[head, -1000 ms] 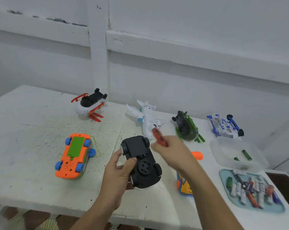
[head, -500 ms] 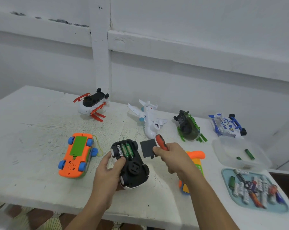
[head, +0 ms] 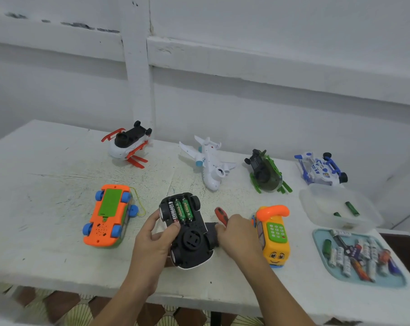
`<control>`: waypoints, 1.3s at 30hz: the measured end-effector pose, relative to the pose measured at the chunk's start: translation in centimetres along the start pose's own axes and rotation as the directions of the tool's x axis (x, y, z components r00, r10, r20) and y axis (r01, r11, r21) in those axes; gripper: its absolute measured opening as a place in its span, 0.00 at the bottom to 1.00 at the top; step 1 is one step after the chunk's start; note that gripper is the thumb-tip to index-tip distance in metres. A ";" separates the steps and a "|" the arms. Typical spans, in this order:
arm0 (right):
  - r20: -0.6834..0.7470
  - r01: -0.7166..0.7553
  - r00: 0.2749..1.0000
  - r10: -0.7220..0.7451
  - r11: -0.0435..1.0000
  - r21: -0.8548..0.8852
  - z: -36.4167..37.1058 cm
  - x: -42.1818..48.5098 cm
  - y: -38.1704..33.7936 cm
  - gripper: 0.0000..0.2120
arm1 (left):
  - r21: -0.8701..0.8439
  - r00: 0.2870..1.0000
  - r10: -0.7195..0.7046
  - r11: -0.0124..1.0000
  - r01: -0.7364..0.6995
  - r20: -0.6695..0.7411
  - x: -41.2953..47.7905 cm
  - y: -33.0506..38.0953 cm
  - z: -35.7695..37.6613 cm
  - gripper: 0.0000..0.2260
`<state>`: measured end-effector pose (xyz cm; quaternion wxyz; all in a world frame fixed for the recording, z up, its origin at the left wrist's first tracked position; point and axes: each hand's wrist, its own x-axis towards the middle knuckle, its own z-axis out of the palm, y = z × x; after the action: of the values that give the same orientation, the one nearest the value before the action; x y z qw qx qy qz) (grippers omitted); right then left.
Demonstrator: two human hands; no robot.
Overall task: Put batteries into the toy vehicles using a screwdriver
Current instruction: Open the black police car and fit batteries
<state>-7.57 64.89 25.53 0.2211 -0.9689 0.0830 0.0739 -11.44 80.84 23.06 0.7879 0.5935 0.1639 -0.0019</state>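
Upturned black car (head: 192, 243) near bench (head: 46, 231) front edge, left grip (head: 152, 241) clasping it — three batteries (head: 181, 210) exposed. Right grip (head: 236, 234) clenches screwdriver (head: 220, 215) handle, shaft hidden — probably pinching black cover (head: 211, 231) too.

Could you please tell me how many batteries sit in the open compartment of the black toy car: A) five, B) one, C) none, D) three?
D: the uncovered compartment of the black toy car shows one black battery and two green batteries side by side.

"EVEREADY" on black battery (head: 173, 211) in upturned black toy car (head: 187, 236); other labels unreadable.
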 end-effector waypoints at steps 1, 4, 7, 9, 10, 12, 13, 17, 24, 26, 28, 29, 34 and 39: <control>-0.063 0.027 0.998 -0.023 0.997 0.072 -0.6 -0.3 -0.1 0.14 | 0.007 1.000 0.001 1.000 -0.002 0.008 0.0 0.0 0.0 0.17; -0.264 0.173 0.963 -0.050 0.868 0.466 -3.4 -1.5 0.0 0.22 | 0.028 0.999 0.008 1.000 -0.010 0.053 -0.6 0.3 0.5 0.17; -0.480 0.319 0.876 0.047 0.691 0.649 -7.2 -3.0 0.8 0.27 | 0.042 0.993 0.020 0.999 -0.025 0.114 -1.6 0.9 1.7 0.17; -0.530 0.419 0.845 0.068 0.531 0.736 -9.7 -3.7 2.2 0.24 | 0.045 0.988 0.024 0.998 -0.031 0.154 -2.4 1.3 2.9 0.17; -0.517 0.446 0.854 0.053 0.438 0.781 -10.7 -3.9 3.2 0.23 | 0.047 0.984 0.025 0.998 -0.034 0.175 -2.8 1.4 3.6 0.17; -0.458 0.443 0.889 -0.003 0.259 0.859 -12.1 -4.1 5.4 0.24 | 0.057 0.973 0.030 0.997 -0.044 0.231 -3.5 1.7 5.3 0.19; -0.423 0.422 0.906 -0.034 0.170 0.890 -12.5 -4.1 6.4 0.24 | 0.063 0.964 0.031 0.997 -0.049 0.263 -3.9 1.7 6.3 0.18; -0.394 0.400 0.914 -0.095 0.054 0.915 -13.5 -4.0 10.5 0.20 | 0.094 0.928 0.020 0.994 -0.059 0.372 -5.5 1.0 10.7 0.17; -0.358 0.364 0.931 -0.068 0.215 0.906 -16.5 -4.1 17.5 0.10 | 0.151 0.893 -0.035 0.988 -0.037 0.449 -7.3 -1.9 19.8 0.20; -0.358 0.369 0.929 -0.092 0.278 0.887 -17.7 -3.9 19.7 0.09 | 0.153 0.895 -0.042 0.988 -0.030 0.444 -7.7 -2.8 22.4 0.19; -0.352 0.374 0.927 -0.127 0.329 0.867 -18.7 -3.2 22.0 0.09 | 0.158 0.894 -0.040 0.987 -0.035 0.447 -8.1 -3.5 24.8 0.17; -0.344 0.371 0.929 -0.139 0.352 0.860 -19.1 -2.8 23.1 0.08 | 0.163 0.892 -0.036 0.986 -0.043 0.451 -8.2 -3.8 25.9 0.16; -0.305 0.350 0.937 -0.172 0.422 0.836 -20.4 -0.5 27.5 0.06 | 0.189 0.898 -0.038 0.981 -0.051 0.439 -8.4 -5.6 30.0 0.15; -0.256 0.346 0.937 -0.240 0.511 0.787 -21.0 1.5 29.8 0.06 | 0.250 0.916 -0.028 0.965 -0.079 0.399 -8.0 -7.1 32.1 0.17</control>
<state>-9.68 28.95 31.61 0.6497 -0.7559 -0.0446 -0.0671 -12.22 47.11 26.26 0.7198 0.6810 -0.0098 -0.1342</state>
